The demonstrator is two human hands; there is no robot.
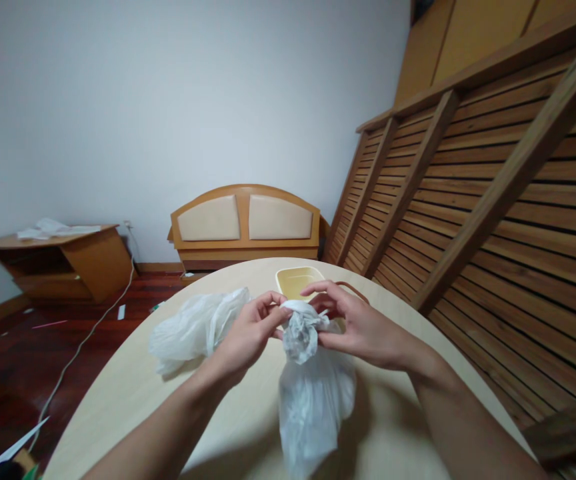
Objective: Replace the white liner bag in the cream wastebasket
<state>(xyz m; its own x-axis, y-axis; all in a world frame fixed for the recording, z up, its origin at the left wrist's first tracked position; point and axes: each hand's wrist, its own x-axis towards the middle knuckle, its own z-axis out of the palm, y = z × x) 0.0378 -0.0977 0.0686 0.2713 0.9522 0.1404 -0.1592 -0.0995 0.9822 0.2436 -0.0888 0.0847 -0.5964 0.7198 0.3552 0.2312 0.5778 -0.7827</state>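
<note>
A white plastic bag [315,407] hangs down over the round table [248,427], its top gathered into a crumpled knot-like bunch. On the left side of that bunch, my left hand [253,327] pinches the plastic between thumb and fingers. My right hand [361,327] curls around the bunch from the right, its fingers on the plastic. Another white plastic bag [188,330] lies on the table beyond my left forearm. Just behind my hands is a pale yellow container [295,280], partly hidden by my right fingers.
Behind the container lies a thin brown curved item [352,289]. A wooden headboard [244,220] stands by the wall, a slatted wooden frame [468,200] leans at the right, and a low cabinet [88,263] is at the left. A cable [91,333] crosses the floor.
</note>
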